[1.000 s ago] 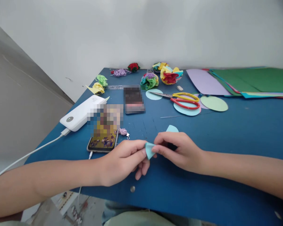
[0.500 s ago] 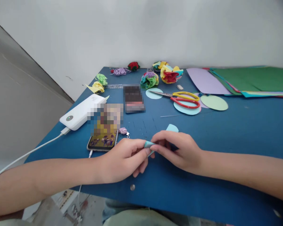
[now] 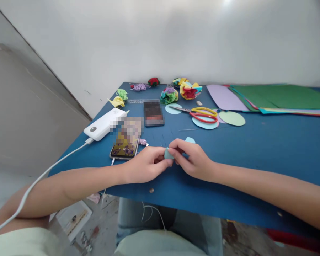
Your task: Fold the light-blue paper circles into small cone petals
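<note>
Small folded piece of light-blue paper [image 3: 169, 153] sits between the two hands, above the front part of the blue surface [image 3: 261, 149]. Left hand [image 3: 150, 164]: grip closed on its left side, thumb and forefinger. Right hand [image 3: 193, 158]: grip pinched on its right edge. Judgement: two-sided hold, likely so one hand steadies the fold while the other works it; fingers hide much of the paper, so the fold's form cannot be told.

Just beyond the right hand, another light-blue paper piece [image 3: 190, 140], partly hidden. Farther back, scissors [image 3: 204, 115] lie across cut paper discs, perhaps parked there within reach. Pale green disc [image 3: 232, 118] beside them; stacked coloured sheets [image 3: 285, 96] at right rear, paper flowers [image 3: 191, 91] along the back.

Left side is crowded: phone [image 3: 124, 145] near the left wrist, power bank [image 3: 105, 124] beyond. White cable [image 3: 65, 154] runs across the left arm; possible snag.
</note>
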`<state>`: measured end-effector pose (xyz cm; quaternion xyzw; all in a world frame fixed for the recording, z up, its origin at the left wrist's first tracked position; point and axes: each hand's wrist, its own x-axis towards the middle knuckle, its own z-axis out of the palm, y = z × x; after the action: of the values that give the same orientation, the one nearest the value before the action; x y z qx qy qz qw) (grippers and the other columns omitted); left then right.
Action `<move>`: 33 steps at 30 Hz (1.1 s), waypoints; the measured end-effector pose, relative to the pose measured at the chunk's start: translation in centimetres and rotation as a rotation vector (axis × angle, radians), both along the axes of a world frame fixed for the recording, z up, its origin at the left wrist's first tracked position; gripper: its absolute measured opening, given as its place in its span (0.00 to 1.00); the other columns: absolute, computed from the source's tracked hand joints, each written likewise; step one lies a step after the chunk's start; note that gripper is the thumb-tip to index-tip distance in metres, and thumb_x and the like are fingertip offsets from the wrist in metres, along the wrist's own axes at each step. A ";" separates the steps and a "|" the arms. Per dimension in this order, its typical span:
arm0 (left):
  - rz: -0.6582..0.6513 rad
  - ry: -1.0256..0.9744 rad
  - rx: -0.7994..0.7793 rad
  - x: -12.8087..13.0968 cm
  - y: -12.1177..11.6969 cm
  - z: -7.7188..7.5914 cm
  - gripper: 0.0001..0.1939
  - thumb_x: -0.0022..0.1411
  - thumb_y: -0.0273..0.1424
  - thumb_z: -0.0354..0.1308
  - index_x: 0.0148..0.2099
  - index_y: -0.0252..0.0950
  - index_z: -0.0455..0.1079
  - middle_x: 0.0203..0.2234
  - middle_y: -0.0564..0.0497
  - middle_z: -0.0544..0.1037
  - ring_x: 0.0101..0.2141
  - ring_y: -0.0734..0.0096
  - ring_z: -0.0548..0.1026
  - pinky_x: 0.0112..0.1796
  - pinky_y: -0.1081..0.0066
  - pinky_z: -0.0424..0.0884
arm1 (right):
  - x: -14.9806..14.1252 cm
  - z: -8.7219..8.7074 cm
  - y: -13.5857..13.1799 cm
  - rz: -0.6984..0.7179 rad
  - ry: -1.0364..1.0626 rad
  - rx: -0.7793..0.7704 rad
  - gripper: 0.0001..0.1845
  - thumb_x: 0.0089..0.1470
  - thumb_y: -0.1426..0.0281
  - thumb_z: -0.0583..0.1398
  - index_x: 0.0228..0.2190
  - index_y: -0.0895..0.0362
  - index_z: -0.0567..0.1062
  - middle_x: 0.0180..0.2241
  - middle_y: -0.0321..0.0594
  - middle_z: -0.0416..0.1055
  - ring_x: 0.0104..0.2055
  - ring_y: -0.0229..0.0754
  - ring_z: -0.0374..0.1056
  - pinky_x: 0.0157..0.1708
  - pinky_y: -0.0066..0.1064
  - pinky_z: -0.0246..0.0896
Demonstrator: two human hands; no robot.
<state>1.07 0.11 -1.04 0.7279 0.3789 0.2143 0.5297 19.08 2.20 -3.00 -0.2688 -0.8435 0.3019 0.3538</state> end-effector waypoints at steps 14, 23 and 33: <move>-0.084 0.165 0.080 -0.7 0.7 1.3 0.14 0.61 0.33 0.48 0.25 0.32 0.63 0.15 0.58 0.60 0.17 0.81 0.57 0.19 0.79 0.53 | 0.0 0.2 0.2 0.017 -0.017 -0.102 0.11 0.61 0.67 0.48 0.29 0.57 0.62 0.22 0.32 0.61 0.23 0.31 0.57 0.26 0.23 0.53; -0.210 0.227 0.210 -1.4 1.9 2.1 0.13 0.59 0.32 0.51 0.26 0.30 0.67 0.14 0.57 0.63 0.18 0.81 0.59 0.20 0.79 0.55 | -0.1 0.3 1.0 0.169 -0.153 -0.162 0.23 0.61 0.59 0.46 0.19 0.58 0.60 0.17 0.30 0.52 0.20 0.31 0.50 0.20 0.24 0.46; 0.020 0.219 0.348 -5.1 5.3 5.1 0.19 0.61 0.39 0.50 0.24 0.32 0.65 0.14 0.57 0.58 0.17 0.82 0.53 0.19 0.77 0.49 | -0.7 -0.4 0.1 0.177 -0.200 0.107 0.15 0.61 0.65 0.47 0.25 0.57 0.64 0.24 0.38 0.63 0.28 0.38 0.58 0.30 0.29 0.53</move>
<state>-3.98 5.37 4.04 0.8238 0.3986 0.2012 0.3492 18.37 2.26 -3.41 -0.2027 -0.9099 0.2582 0.2537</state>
